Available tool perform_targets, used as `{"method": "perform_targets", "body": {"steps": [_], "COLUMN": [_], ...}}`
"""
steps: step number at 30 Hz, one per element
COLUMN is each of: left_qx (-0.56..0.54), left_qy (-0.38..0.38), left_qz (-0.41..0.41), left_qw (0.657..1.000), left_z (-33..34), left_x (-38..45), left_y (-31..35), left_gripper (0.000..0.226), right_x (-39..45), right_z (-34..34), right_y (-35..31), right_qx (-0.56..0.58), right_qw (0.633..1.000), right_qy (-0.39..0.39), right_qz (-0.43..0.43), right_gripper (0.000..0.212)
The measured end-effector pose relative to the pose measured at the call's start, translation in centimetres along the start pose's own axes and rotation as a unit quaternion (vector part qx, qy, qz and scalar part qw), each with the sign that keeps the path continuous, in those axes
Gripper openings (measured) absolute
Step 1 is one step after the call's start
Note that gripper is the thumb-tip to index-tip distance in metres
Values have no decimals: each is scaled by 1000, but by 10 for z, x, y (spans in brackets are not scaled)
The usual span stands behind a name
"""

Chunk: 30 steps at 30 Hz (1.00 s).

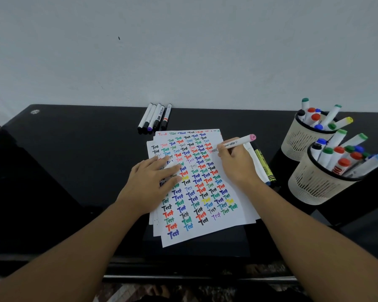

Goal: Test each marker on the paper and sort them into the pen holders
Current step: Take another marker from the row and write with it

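Note:
A stack of white paper [231,205] covered in coloured "Test" words lies in the middle of the black table. My right hand [236,164] grips a white marker with a pink end [238,142], its tip touching the paper's upper right. My left hand [151,182] lies flat on the paper's left side, with a white cap [169,165] between its fingers. Two beige mesh pen holders stand at the right, the far one [301,142] and the near one [314,184], both full of markers. Several markers [154,118] lie in a row behind the paper.
A yellow highlighter [265,166] and a white marker [256,164] lie on the table right of the paper, beside my right hand. The black table [74,162] ends at a pale wall at the back. A round metal fitting [34,111] sits at the far left corner.

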<state>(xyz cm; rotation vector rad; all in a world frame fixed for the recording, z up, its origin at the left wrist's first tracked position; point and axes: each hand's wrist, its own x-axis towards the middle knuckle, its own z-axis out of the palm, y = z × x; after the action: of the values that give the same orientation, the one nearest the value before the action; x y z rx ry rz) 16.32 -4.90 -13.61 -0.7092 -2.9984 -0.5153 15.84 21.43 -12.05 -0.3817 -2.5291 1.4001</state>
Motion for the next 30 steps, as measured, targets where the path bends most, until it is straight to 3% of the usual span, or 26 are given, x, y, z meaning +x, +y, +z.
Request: {"method": "perform_targets", "body": {"steps": [4,7,9,12,16,19,20,23,28,30], "left_qx": [-15,-23,-28,-25,-32,-28,-26,-22,-17,-20], "left_qy": [31,84,109,141,120,119,125,132,148,148], "left_qz": [16,33,46,65,4,-8,-4,-2,-27,-32], "left_qw": [999,996,993,988,992,992,992,991,988,988], "left_z": [2,3,3,2,-1,0,1,2,2,2], "left_x": [0,-2,-3,-5,-4,-2,-3,-4,-3,-4], "left_y": [-1,-1,-1,0,5,3,2,1,2,2], "left_gripper": [54,41,37,38,53,47,43,36,36,34], "right_x": [-1,-1,-2,-6,-12,-11,-10,-10,-15,-16], "right_z": [0,0,-2,-4,-4,-3,-4,-5,-9,-9], "right_y": [0,0,0,-2,1,4,2,-6,-27,-35], "right_qx": [-11,-3,31,81,22,-55,-65,-37,21,12], "right_qw": [1000,1000,998,992,990,981,980,982,987,982], "right_qy": [-2,9,29,34,-11,-90,-102,-111,-87,-131], "right_qz": [-1,-8,-39,-86,-139,-162,-156,-149,-137,-137], "right_gripper": [27,22,11,11,13,62,69,61,29,38]}}
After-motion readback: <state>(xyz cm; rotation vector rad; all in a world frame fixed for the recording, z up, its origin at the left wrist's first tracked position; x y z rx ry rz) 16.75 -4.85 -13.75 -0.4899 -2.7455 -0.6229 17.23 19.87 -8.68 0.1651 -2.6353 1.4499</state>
